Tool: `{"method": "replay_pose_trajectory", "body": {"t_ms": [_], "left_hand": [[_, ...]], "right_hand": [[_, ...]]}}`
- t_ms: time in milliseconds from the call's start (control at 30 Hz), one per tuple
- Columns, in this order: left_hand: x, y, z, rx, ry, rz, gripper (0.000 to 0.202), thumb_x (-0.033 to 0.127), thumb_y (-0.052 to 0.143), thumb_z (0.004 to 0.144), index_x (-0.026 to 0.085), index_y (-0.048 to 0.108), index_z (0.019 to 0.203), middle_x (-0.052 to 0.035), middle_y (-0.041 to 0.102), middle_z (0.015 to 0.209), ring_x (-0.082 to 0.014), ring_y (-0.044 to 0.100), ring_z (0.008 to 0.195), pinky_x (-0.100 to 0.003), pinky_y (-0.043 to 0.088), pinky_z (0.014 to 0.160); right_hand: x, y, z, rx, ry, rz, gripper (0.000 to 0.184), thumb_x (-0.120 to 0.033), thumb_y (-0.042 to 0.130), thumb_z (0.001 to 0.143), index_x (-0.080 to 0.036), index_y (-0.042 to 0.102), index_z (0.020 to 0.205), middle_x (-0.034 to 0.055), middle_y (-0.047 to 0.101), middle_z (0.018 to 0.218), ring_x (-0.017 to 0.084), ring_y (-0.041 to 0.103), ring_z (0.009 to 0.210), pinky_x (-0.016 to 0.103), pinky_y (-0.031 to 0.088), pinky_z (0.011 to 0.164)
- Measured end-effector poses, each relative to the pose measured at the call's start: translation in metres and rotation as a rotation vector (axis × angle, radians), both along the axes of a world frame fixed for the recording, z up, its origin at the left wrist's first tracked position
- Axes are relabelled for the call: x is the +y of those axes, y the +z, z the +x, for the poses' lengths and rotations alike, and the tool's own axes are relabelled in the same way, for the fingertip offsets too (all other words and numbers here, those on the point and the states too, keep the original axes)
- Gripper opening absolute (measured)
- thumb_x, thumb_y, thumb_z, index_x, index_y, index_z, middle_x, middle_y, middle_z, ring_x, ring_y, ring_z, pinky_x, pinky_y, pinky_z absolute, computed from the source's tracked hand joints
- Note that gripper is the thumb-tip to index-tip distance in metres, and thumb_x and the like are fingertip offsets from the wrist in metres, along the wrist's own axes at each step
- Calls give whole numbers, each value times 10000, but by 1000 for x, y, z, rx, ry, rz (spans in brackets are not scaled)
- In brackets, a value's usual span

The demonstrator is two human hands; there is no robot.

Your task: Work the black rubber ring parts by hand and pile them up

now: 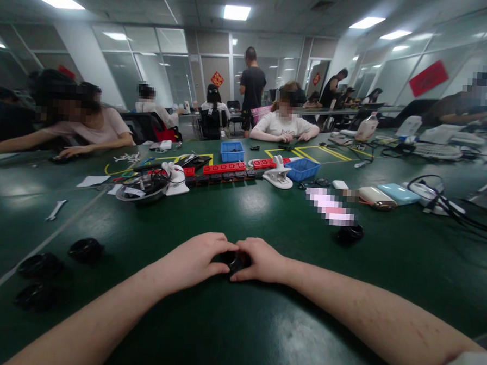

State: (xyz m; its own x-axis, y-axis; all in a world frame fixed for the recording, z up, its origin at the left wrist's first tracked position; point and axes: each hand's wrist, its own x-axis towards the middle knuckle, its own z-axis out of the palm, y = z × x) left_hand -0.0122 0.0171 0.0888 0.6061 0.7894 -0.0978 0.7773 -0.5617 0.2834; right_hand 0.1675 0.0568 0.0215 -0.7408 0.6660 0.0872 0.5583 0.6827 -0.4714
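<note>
Between my hands, on the green tabletop point(252, 319), is a round black ring-shaped part point(236, 263). My left hand point(201, 256) grips its left side with thumb and fingers. From the other side my right hand point(259, 259) is closed round it, the thumb low at the front. The fingers cover much of the part, so its exact kind does not show. Similar black parts lie to the left: one point(85, 250) nearer my hands, another point(40, 265) beyond it, and a third point(37, 296) in front. One more black part point(350, 233) sits at the right.
A wrench point(56, 210) lies at the left. Ahead stand a metal bowl point(139, 197) of cables, a red and black strip point(223, 171), a white clip stand point(279, 176) and blue bins point(232, 151). Power banks point(398, 194) and cables are at the right. Co-workers sit across and at both sides.
</note>
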Motion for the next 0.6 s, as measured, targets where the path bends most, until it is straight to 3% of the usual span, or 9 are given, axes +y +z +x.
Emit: {"method": "replay_pose_trajectory", "body": {"t_ms": [133, 267, 333, 433, 500, 600], "left_hand": [[-9, -7, 18, 147, 217, 169, 269, 377, 568, 811, 144, 625, 933, -79, 597, 854, -248, 583, 785, -345, 460, 674], [-13, -13, 24, 163, 256, 244, 357, 437, 484, 851, 100, 601, 851, -122, 601, 815, -291, 569, 783, -431, 435, 706], [-12, -12, 19, 155, 228, 240, 384, 482, 488, 838, 116, 600, 878, -105, 614, 822, -283, 572, 796, -437, 431, 734], [-6, -5, 6, 86, 139, 188, 423, 509, 547, 797, 166, 580, 1042, -80, 614, 987, -267, 560, 918, -413, 418, 825], [0, 1, -3, -6, 31, 91, 420, 448, 593, 789, 232, 538, 1145, -50, 572, 1118, -241, 526, 1019, -371, 403, 882], [6, 5, -12, -99, -106, -80, 411, 262, 625, 791, 304, 519, 1186, -7, 527, 1194, -198, 491, 1087, -317, 376, 934]], "right_hand": [[-8, -1, -7, -33, -112, 49, 431, -536, 688, 632, -148, 570, 775, 26, 560, 692, 161, 498, 632, 251, 323, 549], [-14, 0, -10, -48, -141, 75, 461, -563, 653, 653, -134, 583, 806, 62, 578, 722, 210, 521, 686, 292, 350, 590], [-13, 2, -8, -40, -113, 66, 525, -570, 666, 636, -134, 585, 917, 71, 593, 781, 218, 529, 718, 298, 363, 610], [-6, 4, -2, -19, -18, 25, 604, -530, 689, 641, -166, 542, 1099, 47, 598, 838, 193, 533, 745, 278, 373, 640], [0, 6, 1, -11, 56, -16, 565, -476, 686, 678, -188, 529, 1138, 11, 590, 794, 159, 529, 707, 251, 369, 629], [8, 7, 3, -5, 131, -76, 405, -403, 677, 714, -190, 583, 1047, -24, 568, 731, 122, 515, 652, 217, 349, 588]]}}
